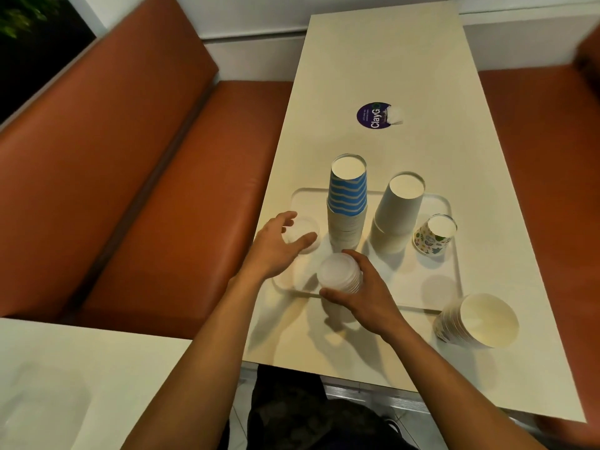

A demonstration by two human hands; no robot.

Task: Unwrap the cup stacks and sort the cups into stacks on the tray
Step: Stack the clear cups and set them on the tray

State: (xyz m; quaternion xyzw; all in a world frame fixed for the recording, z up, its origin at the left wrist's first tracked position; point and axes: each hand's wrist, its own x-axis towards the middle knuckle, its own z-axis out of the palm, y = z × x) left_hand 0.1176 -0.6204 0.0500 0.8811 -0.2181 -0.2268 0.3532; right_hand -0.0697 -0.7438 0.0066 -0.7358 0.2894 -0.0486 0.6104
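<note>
Head view showed the right hand (pixel 360 297) grasping a stack of clear cups (pixel 337 274) at the tray's (pixel 406 287) 6 o'clock edge, apparently to feed the released left hand (pixel 276 248) hovering over a lone clear cup (pixel 308 227) at 9 o'clock.

Upturned striped stack (pixel 347 203), white stack (pixel 397 212), floral cup (pixel 433 237) on tray (pixel 406 293), seemingly clear cups (pixel 338 275) front-left

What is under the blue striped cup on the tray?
The blue striped cup caps an upside-down stack of nested cups standing on the tray. Only their rims show; their patterns are covered.
</note>
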